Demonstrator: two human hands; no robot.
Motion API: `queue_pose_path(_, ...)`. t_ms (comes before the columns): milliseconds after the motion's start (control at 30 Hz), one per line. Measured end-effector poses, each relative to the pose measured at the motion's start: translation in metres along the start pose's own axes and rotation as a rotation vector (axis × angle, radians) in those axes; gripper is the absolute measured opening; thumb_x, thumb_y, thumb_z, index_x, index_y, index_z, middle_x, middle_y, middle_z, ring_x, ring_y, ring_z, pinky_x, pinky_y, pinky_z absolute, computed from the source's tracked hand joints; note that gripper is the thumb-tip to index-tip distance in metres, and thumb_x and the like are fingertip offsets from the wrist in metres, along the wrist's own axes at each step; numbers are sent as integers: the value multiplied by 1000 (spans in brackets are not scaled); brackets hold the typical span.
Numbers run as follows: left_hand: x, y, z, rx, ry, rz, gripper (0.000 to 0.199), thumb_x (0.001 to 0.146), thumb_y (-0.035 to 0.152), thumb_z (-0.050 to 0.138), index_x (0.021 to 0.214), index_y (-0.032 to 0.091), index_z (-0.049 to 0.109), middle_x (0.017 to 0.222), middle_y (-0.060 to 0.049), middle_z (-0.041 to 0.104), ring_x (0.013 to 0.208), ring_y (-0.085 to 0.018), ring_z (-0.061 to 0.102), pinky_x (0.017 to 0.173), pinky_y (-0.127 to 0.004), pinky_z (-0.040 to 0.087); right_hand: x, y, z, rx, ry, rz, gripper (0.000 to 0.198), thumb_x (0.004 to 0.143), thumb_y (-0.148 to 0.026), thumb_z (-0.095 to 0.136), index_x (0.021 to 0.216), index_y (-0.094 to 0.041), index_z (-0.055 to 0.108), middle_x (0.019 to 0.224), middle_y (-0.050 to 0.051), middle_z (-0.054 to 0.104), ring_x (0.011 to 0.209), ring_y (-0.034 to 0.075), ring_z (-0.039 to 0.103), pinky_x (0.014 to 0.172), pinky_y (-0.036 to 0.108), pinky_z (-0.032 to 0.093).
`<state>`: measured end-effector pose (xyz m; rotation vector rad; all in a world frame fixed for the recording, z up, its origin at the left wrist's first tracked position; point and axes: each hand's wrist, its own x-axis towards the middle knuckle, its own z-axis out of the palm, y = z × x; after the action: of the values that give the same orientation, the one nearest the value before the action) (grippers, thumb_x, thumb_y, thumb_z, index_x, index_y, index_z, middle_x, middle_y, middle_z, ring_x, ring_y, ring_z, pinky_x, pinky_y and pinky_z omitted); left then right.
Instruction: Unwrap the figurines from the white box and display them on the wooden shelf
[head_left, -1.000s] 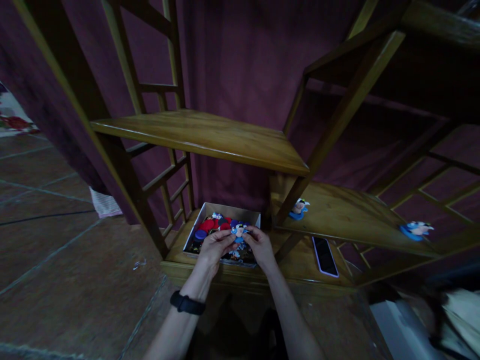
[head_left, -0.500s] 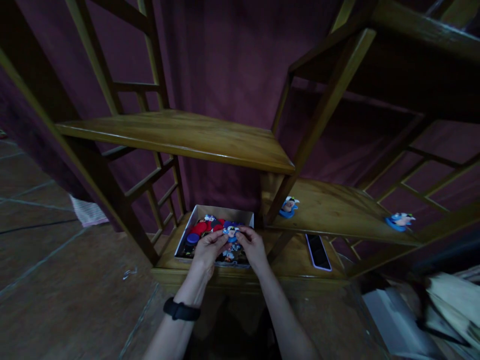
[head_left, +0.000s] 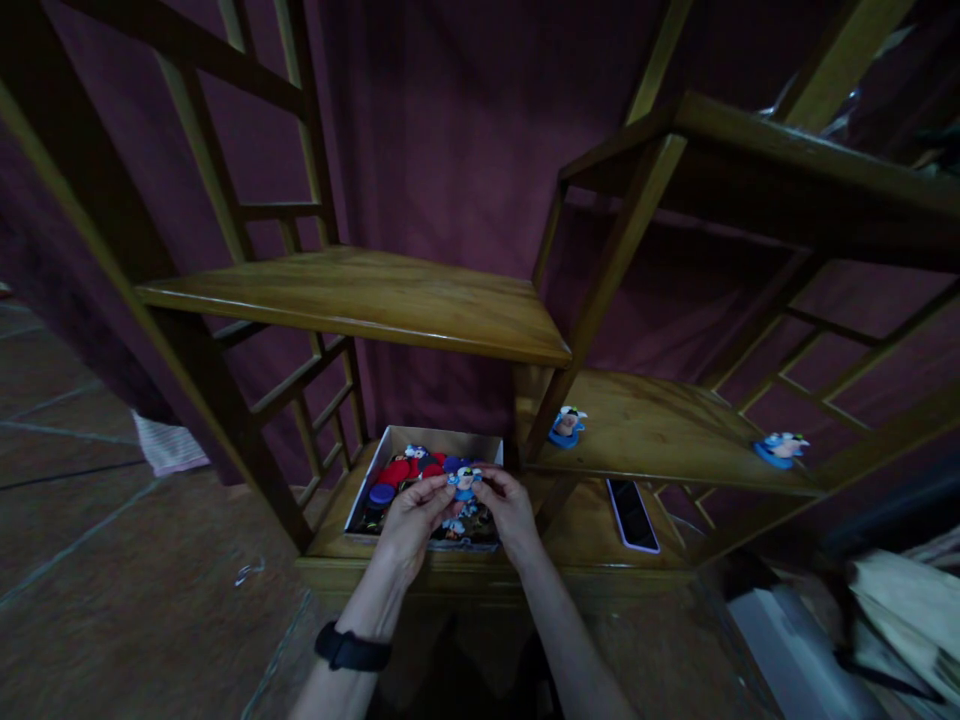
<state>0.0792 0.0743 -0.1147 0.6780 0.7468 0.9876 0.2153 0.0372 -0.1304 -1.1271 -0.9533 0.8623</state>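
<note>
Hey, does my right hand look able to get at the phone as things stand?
Probably yes: nothing seems to block the phone from the front, though the right hand is busy holding a figurine.

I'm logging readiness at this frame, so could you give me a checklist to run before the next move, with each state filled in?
1. Figurine held by both left hand and right hand: ok.
2. Box open at the top: ok, its contents show around the hands.
3. Right-hand shelf bearing its near figurine and far figurine, set apart: ok.
4. Phone apart from both hands: ok.
5. Floor free of litter: not ok, a small scrap lies there.
6. Underside of the held figurine undamaged: cannot tell, it is hidden.
</note>
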Motion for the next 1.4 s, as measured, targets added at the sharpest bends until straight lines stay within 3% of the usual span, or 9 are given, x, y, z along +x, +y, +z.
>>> queue_pose_path(367, 0, 1, 7, -14, 57, -50, 20, 58, 3, 74, 74, 11, 66, 73, -5, 69, 66, -14, 65, 64, -25, 55, -4, 2, 0, -88, 68, 10, 24, 71, -39, 63, 86, -20, 65, 81, 0, 66, 77, 17, 60, 73, 28, 47)
queue_pose_path(633, -12, 14, 4, 124, -40, -25, 31, 52, 14, 79, 80, 14, 66, 72, -3, 68, 63, -12, 63, 64, -23, 52, -21, -16, 6, -112, -47, -13, 33, 72, -35, 63, 103, -23, 60, 94, 2, 65, 82, 17, 58, 75, 28, 47)
queue_pose_path(767, -22, 23, 10, 241, -95, 14, 38, 51, 21, 80, 85, 16, 66, 67, 0, 66, 60, -11, 61, 63, -23, 49, -27, -25, 6, -90, -49, -37, 28, 71, -36, 65, 96, -22, 62, 87, 0, 63, 76, 15, 58, 70, 25, 47)
queue_pose_path(967, -31, 29, 12, 271, -200, -99, 39, 54, 21, 79, 91, 19, 67, 78, -2, 67, 70, -14, 62, 68, -25, 48, -43, -41, 0, -53, -19, -32, 29, 68, -36, 69, 93, -22, 63, 85, -1, 62, 78, 15, 57, 70, 25, 47)
queue_pose_path(1067, -36, 25, 16, 272, -252, -155, 36, 54, 21, 79, 88, 19, 69, 85, -5, 68, 74, -16, 62, 68, -27, 48, -59, -54, -9, -55, -2, -37, 28, 68, -37, 69, 91, -23, 63, 85, -1, 62, 79, 16, 57, 70, 25, 46)
queue_pose_path(1400, -48, -17, 49, 251, -456, -200, 30, 49, 24, 81, 75, 17, 68, 68, -4, 63, 57, -12, 55, 52, -22, 41, -108, -82, -46, -33, 116, 4, 26, 70, -38, 68, 90, -23, 61, 80, -1, 60, 75, 15, 56, 68, 25, 45)
